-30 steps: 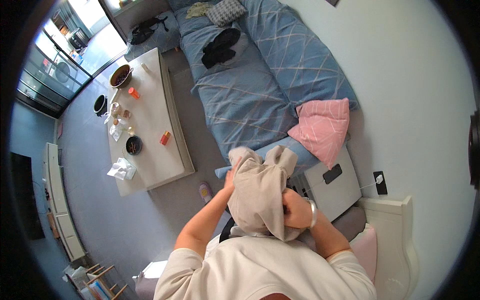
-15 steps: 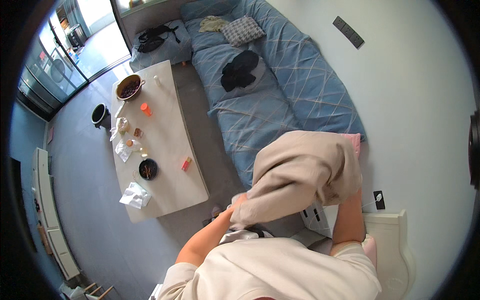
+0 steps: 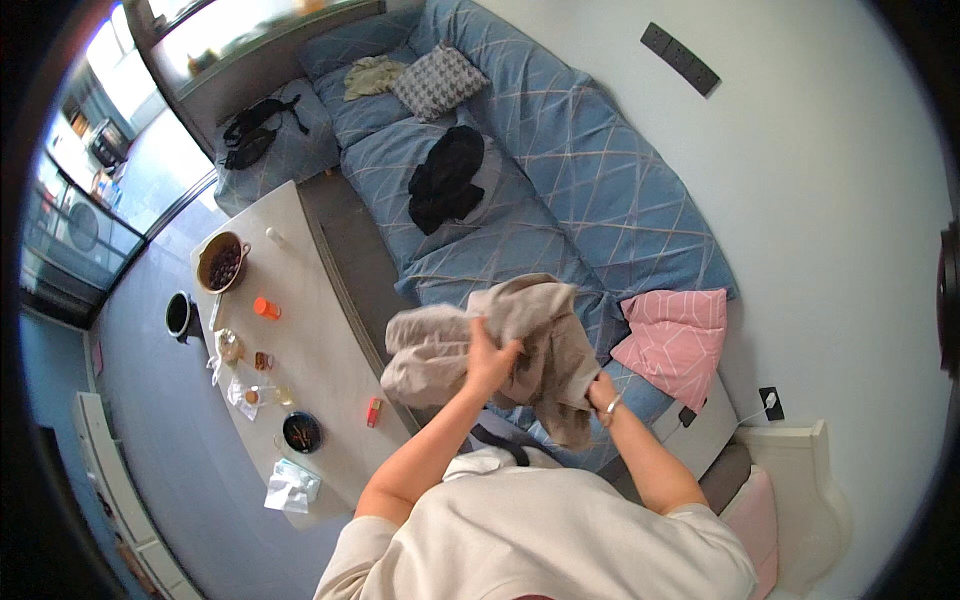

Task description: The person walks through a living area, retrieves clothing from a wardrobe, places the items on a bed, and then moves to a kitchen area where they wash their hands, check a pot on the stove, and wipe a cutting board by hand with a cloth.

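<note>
A beige-brown garment (image 3: 545, 320) hangs bunched in front of me, above the near end of the blue sofa. Its exact cut is hard to make out in the folds. My left hand (image 3: 490, 362) is closed on the middle of the cloth, with two rounded folds sticking out to its left. At the garment's right edge, my right hand (image 3: 603, 396), with a bracelet at the wrist, grips the fabric. Part of the cloth droops below between both hands. A pink patterned cushion (image 3: 675, 335) lies on the sofa just beyond my right hand.
The blue sofa (image 3: 510, 240) runs along the wall, bearing black clothing (image 3: 445, 180) and a checked cushion (image 3: 440, 80). To the left stands a low table (image 3: 335, 345) with a pot of dark fruit (image 3: 222, 265), an orange cup (image 3: 266, 308), a black bowl (image 3: 301, 432) and tissues (image 3: 292, 485).
The garment has swung left and down from the right side, uncovering the pink cushion. Both hands have come closer together, and my view has shifted.
</note>
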`<state>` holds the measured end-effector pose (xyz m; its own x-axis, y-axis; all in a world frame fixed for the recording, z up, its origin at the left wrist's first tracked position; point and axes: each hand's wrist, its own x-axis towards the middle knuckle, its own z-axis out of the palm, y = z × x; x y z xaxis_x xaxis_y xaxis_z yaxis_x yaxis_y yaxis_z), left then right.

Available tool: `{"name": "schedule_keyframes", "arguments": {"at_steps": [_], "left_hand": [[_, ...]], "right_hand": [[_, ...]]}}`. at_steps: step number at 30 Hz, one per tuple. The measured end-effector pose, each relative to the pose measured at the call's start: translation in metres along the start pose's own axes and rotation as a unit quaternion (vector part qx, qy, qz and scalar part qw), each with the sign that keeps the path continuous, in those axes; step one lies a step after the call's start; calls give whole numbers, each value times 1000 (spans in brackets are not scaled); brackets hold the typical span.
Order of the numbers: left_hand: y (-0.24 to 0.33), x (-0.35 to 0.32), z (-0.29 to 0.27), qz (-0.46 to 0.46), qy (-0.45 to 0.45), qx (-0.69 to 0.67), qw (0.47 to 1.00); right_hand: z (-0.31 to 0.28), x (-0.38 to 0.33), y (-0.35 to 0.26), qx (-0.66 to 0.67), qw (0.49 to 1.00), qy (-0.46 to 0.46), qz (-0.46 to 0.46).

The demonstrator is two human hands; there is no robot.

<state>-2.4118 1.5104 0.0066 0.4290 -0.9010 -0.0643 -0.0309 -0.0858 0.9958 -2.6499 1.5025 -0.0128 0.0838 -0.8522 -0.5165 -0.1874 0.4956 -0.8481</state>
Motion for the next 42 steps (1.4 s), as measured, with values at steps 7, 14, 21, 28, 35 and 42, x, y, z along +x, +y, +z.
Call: {"name": "schedule_keyframes", "arguments": {"at_steps": [7,14,21,28,35,42], "left_hand": [[35,67,48,203,-271,315,887],[3,209,44,19,-551,107,827],[-153,489,-14,-53,-229,334,913],[-237,613,-8,-138,-141,537,820],[-270,623,-8,40,-80,225,970],[-132,429,-37,46,-651,142,744]], "right_hand": [[61,58,-122,400,878,-124,232],[88,169,-88,312,894,111,301],[154,220,-58,71,870,345,344],[209,257,4,173,849,389,313],[259,317,-6,218,782,371,451],[251,323,22,330,806,246,426]]}}
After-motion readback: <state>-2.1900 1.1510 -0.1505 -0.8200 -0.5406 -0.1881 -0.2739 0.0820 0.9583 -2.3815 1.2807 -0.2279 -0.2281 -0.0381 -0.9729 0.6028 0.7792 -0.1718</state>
